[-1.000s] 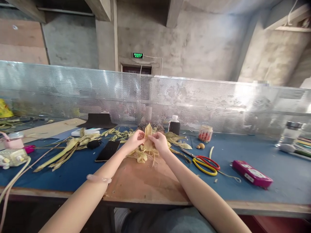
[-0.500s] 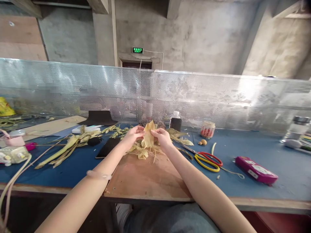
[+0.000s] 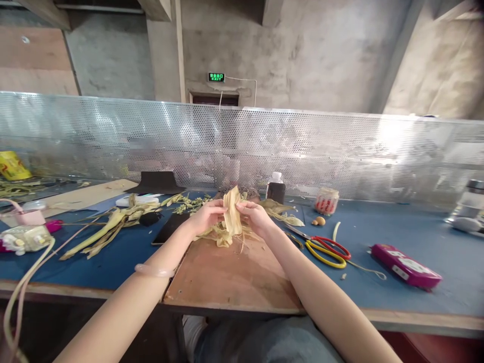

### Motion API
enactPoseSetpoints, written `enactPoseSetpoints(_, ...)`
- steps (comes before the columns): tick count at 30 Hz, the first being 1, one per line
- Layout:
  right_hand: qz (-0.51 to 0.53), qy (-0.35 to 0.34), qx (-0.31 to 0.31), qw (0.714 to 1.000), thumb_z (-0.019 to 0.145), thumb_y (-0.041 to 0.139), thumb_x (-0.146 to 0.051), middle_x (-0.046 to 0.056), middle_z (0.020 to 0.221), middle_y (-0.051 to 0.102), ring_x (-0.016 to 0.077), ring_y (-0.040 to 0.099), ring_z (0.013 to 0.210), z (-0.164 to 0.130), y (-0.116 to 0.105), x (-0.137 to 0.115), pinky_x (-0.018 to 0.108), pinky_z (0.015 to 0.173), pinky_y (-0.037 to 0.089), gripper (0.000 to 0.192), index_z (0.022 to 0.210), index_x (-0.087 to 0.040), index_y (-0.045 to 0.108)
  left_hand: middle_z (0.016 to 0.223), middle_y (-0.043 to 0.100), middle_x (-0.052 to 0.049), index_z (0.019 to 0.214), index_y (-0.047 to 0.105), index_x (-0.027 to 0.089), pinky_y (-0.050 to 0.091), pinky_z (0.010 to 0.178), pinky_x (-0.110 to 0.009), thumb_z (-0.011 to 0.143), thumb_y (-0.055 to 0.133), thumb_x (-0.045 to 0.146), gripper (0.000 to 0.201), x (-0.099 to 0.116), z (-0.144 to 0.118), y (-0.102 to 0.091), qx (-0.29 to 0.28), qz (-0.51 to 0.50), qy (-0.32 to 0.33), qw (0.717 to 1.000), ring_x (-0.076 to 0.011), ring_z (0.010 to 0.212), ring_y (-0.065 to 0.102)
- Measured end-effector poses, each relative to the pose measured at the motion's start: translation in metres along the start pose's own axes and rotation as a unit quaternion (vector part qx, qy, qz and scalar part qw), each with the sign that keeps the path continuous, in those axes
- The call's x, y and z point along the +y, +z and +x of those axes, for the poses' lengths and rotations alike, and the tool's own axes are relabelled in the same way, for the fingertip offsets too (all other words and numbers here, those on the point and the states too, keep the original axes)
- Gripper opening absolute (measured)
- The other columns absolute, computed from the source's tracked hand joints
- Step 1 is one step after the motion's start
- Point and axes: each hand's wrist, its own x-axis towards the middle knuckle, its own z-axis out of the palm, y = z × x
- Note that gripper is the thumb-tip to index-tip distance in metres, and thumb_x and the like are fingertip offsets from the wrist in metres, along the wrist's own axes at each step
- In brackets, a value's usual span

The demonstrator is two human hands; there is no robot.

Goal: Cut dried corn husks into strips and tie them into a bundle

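Between my two hands a dry, pale yellow leaf [image 3: 233, 212] stands upright, pleated lengthwise, its tip pointing up. My left hand [image 3: 207, 217] pinches its left edge, and my right hand [image 3: 257, 217] pinches the right edge with thumb and fingers. Beneath it, dried leaf scraps [image 3: 221, 236] and thin strands lie at the far end of a brown board [image 3: 230, 277]. A broad withered leaf [image 3: 282, 209] lies just past my right hand.
Scissors [image 3: 327, 252] with red and yellow handles lie right of the board, near a magenta pack [image 3: 405, 265], a jar [image 3: 326, 201] and a dark bottle [image 3: 276, 189]. Dried stalks [image 3: 109, 229] spread on the left. A perforated metal screen [image 3: 302, 146] closes off the table's back.
The leaf was a flatter, wider sheet and now shows narrow lengthwise folds. Both hands have stayed on its edges. The whole view has shifted slightly.
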Motion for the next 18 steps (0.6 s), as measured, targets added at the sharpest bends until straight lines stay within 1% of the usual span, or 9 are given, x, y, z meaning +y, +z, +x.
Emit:
enactPoseSetpoints(5, -0.007, -0.007, 0.015, 1.000, 0.050, 0.081, -0.039, -0.001, 0.066, 0.061, 0.0115, 0.054, 0.064, 0.002, 0.001, 0.003, 0.025, 0.063, 0.040, 0.031, 0.064, -0.017, 0.064, 0.077, 0.066, -0.003, 0.080, 0.065, 0.015, 0.049, 0.073, -0.031, 0.064, 0.075, 0.024, 0.021, 0.001, -0.002, 0.001, 0.028, -0.001, 0.018, 0.999, -0.0164, 0.072, 0.063)
enactPoseSetpoints(7, -0.010, -0.011, 0.016, 1.000, 0.051, 0.080, -0.040, -0.001, 0.067, 0.061, 0.0112, 0.054, 0.065, 0.003, 0.000, 0.003, 0.025, 0.063, 0.040, 0.031, 0.065, -0.018, 0.064, 0.074, 0.065, -0.001, 0.078, 0.065, 0.016, 0.048, 0.072, -0.029, 0.063, 0.076, 0.023, 0.021, 0.002, -0.003, 0.001, 0.029, 0.002, 0.021, 0.999, -0.0150, 0.071, 0.062)
enactPoseSetpoints(10, -0.021, -0.022, 0.010, 0.999, 0.054, 0.078, -0.044, -0.002, 0.070, 0.061, 0.0110, 0.055, 0.067, 0.000, -0.003, 0.000, 0.025, 0.066, 0.042, 0.032, 0.067, -0.019, 0.063, 0.072, 0.064, 0.000, 0.075, 0.064, 0.016, 0.046, 0.071, -0.027, 0.065, 0.075, 0.024, 0.016, 0.003, -0.003, 0.002, 0.026, 0.034, 0.038, 0.998, -0.0127, 0.070, 0.061)
enactPoseSetpoints(13, -0.058, -0.024, -0.025, 0.998, 0.054, 0.077, -0.045, -0.001, 0.073, 0.063, 0.0134, 0.058, 0.071, -0.005, -0.006, -0.006, 0.028, 0.070, 0.046, 0.032, 0.066, -0.019, 0.062, 0.068, 0.061, 0.002, 0.070, 0.064, 0.016, 0.043, 0.060, -0.022, 0.063, 0.077, 0.022, 0.016, 0.003, -0.004, 0.001, 0.046, 0.043, 0.050, 0.997, -0.0091, 0.062, 0.056)
enactPoseSetpoints(16, -0.125, -0.025, -0.051, 0.990, 0.057, 0.075, -0.046, 0.003, 0.079, 0.066, 0.0178, 0.062, 0.078, -0.007, -0.005, -0.008, 0.032, 0.071, 0.048, 0.032, 0.068, -0.018, 0.064, 0.060, 0.056, 0.003, 0.068, 0.064, 0.016, 0.036, 0.045, -0.019, 0.057, 0.080, 0.022, 0.020, 0.004, -0.006, 0.001, 0.055, 0.036, 0.010, 0.998, -0.0068, 0.051, 0.050)
enactPoseSetpoints(18, -0.191, -0.029, -0.039, 0.980, 0.067, 0.069, -0.046, 0.004, 0.084, 0.068, 0.0189, 0.064, 0.080, -0.004, -0.006, -0.007, 0.032, 0.071, 0.049, 0.029, 0.074, -0.019, 0.066, 0.057, 0.053, 0.003, 0.071, 0.065, 0.016, 0.029, 0.038, -0.018, 0.058, 0.079, 0.024, 0.021, 0.005, -0.006, 0.001, 0.051, 0.035, -0.017, 0.998, -0.0066, 0.046, 0.047)
